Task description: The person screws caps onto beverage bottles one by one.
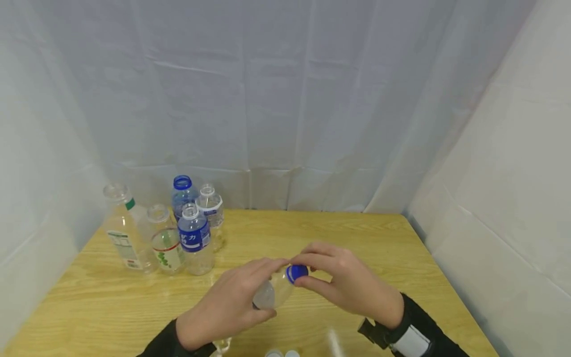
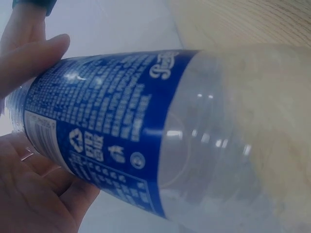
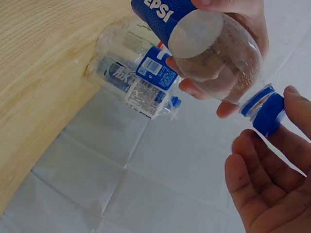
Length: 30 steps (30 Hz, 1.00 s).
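Note:
My left hand (image 1: 232,292) grips a clear plastic Pepsi bottle (image 3: 218,53) round its body. It is tilted, with its neck towards my right hand (image 1: 343,272). Blue with white print, the label (image 2: 112,102) wraps the bottle in the left wrist view. Thumb and index finger of the right hand pinch the blue cap (image 3: 268,115), which sits at the bottle's mouth just past a blue ring on the neck. The other right fingers are loosely bent, away from the cap. Whether the cap is threaded on tight cannot be told.
At the table's back left stand several uncapped bottles, among them a tall clear one (image 1: 125,238), one with a green grape label (image 1: 167,250), a blue-labelled one (image 1: 195,243) and a blue-tinted one (image 1: 182,193). Two white caps (image 1: 292,353) lie at the front edge.

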Tool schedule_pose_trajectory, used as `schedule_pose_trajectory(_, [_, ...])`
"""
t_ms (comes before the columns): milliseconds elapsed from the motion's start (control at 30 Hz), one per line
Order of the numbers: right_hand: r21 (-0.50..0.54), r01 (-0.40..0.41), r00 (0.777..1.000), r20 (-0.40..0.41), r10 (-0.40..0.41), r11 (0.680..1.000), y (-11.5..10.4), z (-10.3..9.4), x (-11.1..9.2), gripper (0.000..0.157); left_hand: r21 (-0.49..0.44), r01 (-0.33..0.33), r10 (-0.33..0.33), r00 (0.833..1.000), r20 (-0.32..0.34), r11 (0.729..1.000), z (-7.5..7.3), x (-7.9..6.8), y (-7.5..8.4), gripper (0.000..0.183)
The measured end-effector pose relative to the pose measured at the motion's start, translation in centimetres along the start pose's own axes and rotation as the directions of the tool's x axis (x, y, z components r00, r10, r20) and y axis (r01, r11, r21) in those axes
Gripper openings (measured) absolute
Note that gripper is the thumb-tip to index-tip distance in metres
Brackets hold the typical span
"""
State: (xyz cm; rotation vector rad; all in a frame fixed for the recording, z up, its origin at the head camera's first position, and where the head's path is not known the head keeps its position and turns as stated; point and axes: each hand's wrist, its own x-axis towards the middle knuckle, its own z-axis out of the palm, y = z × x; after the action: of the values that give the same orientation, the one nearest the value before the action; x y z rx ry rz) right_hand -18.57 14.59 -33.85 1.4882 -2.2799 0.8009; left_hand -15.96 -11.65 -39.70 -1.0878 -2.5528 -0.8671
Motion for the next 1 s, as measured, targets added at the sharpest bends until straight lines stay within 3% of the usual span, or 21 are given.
schedule_pose_trajectory(100, [0.012,-0.013,1.000,0.025,0.012,1.000,-0.1,0.0,0.0,0.028,0.008,-0.010,0.010,1.000,-0.005,1.000,0.1,0.0,0.0,0.092])
schedule_pose_trajectory(367, [0.003,0.102,0.994,0.036,-0.102,0.995,-0.1,-0.1,0.1,0.035,0.042,-0.044,0.046,0.998,-0.032,0.998,0.2,0.1,0.0,0.093])
schedule_pose_trajectory(533, [-0.016,0.125,0.991,0.048,-0.124,0.992,-0.2,-0.1,0.0,0.042,0.050,-0.051,0.053,0.998,-0.033,0.997,0.1,0.0,0.0,0.093])
schedule_pose_trajectory(767, [-0.063,0.089,0.995,0.044,-0.086,0.994,-0.2,0.2,-0.1,0.036,0.091,-0.090,0.096,0.993,-0.070,0.992,0.4,0.1,0.0,0.095])
schedule_pose_trajectory(900, [-0.141,0.031,0.999,0.032,-0.026,0.990,-0.3,0.6,-0.2,0.027,0.109,-0.093,0.101,0.993,-0.063,0.990,0.6,0.1,0.0,0.095])
schedule_pose_trajectory(1000, [-0.174,0.028,1.000,0.011,-0.026,0.984,-0.2,1.0,-0.2,0.024,0.113,-0.089,0.096,0.994,-0.054,0.990,0.7,0.2,0.2,0.094])
